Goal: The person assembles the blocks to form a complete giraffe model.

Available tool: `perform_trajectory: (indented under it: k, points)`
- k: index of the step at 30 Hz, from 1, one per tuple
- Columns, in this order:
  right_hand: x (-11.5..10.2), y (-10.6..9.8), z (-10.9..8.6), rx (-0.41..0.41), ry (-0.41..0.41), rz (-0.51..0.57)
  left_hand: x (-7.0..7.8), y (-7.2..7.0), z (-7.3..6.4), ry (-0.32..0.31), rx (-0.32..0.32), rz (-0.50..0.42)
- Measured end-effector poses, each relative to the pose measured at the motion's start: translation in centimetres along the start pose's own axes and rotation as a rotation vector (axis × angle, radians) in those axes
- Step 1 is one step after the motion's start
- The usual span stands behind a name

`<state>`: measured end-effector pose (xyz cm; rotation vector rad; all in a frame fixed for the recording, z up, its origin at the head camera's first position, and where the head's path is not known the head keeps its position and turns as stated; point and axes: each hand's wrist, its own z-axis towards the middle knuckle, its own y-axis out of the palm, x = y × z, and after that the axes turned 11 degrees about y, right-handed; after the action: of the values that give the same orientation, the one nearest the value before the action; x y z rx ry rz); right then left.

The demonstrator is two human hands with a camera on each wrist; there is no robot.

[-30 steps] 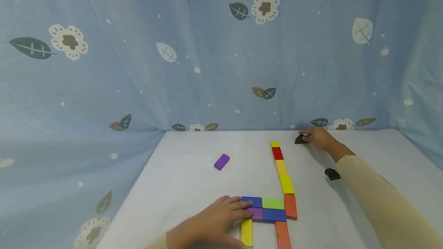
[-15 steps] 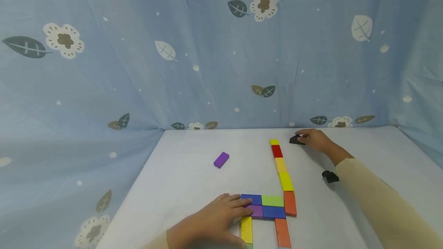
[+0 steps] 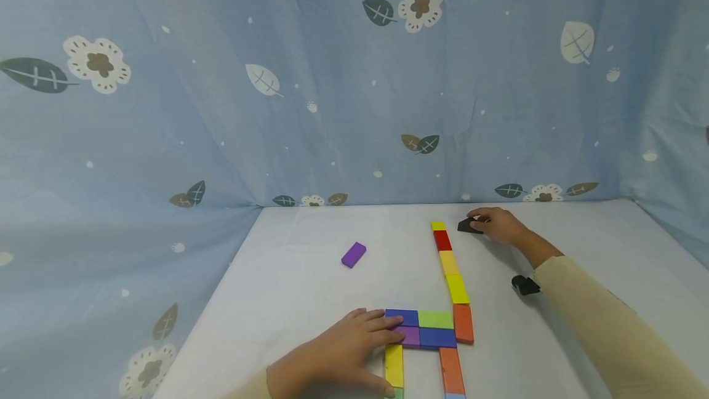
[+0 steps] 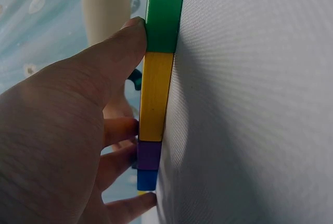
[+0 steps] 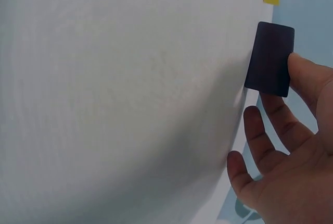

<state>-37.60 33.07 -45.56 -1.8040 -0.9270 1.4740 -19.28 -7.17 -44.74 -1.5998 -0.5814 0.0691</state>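
Note:
At the far side of the table, my right hand (image 3: 500, 226) pinches a dark, almost black block (image 5: 270, 59) between thumb and fingers. The block is just right of the far end of a row, near a small yellow block (image 3: 438, 226) and a red block (image 3: 442, 240). My left hand (image 3: 354, 350) rests with spread fingers on the near blocks, touching a blue block (image 3: 408, 317) and a purple block (image 3: 411, 337). In the left wrist view its thumb touches the side of a green block (image 4: 164, 18), and an orange-yellow block (image 4: 155, 96) adjoins that.
A loose purple block (image 3: 354, 255) lies left of the row. The row continues nearer with light yellow (image 3: 448, 262), bright yellow (image 3: 456, 289) and orange-red (image 3: 463, 324) blocks. A black device (image 3: 525, 285) sits at my right sleeve. A blue curtain (image 3: 332, 79) hangs behind the white table (image 3: 288, 288).
My right hand has moved slightly left with the dark block, closer to the row's far end. My left hand has stayed on the near blocks.

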Motion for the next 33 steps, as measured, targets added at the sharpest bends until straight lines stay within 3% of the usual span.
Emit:
perform_trajectory:
  k: [15, 33]
  points:
    - [-1.7, 0.5, -0.2, -0.024, -0.046, -0.003, -0.3, 0.2, 0.0, 0.014, 0.005, 0.008]
    - [-2.1, 1.1, 0.4, -0.029, -0.045, 0.006, -0.2, 0.3, 0.0, 0.017, 0.001, 0.015]
